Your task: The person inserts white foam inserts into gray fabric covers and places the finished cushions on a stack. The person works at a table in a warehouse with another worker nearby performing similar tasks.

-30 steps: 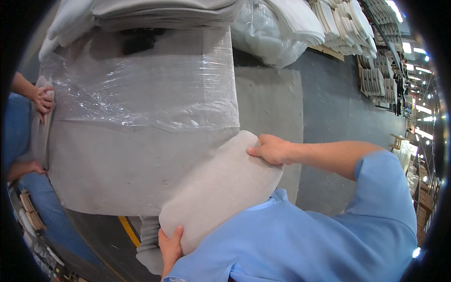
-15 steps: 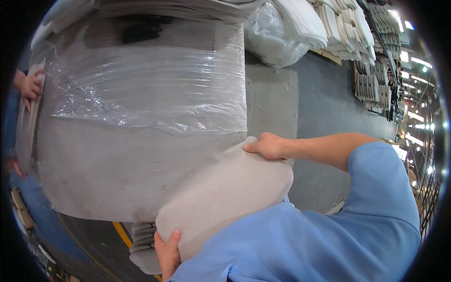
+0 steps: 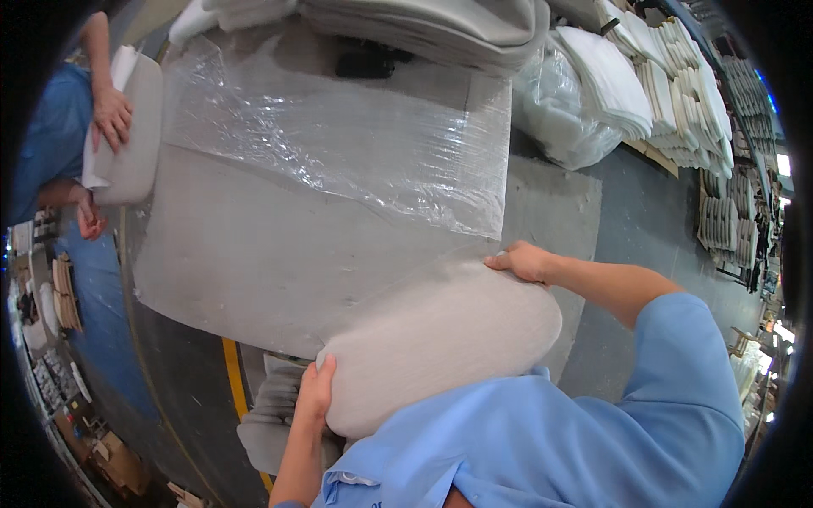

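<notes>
A light grey, soft-looking flat pad [image 3: 440, 343] with rounded corners lies between my hands, close in front of my body, over the near edge of a grey table [image 3: 246, 254]. My left hand [image 3: 316, 388] grips its left end, the thumb on top and the other fingers mostly hidden. At the far right edge, my right hand [image 3: 521, 262] pinches the pad with the thumb over the upper face; its fingertips underneath are hidden. Clear plastic film [image 3: 364, 144] covers the far part of the table, just beyond the pad.
At the left, a co-worker's hand [image 3: 112, 118] rests on a similar grey pad [image 3: 140, 127]. Thick grey pads [image 3: 432, 34] are stacked along the far edge near a black object [image 3: 366, 65]. A bagged bundle [image 3: 563, 114] stands far right. More pads [image 3: 275, 406] sit low beside my left arm.
My view has shifted, so the table sits further right and lower. The pad in my hands looks more level. The co-worker's pad, edge-on before, now shows its broad face.
</notes>
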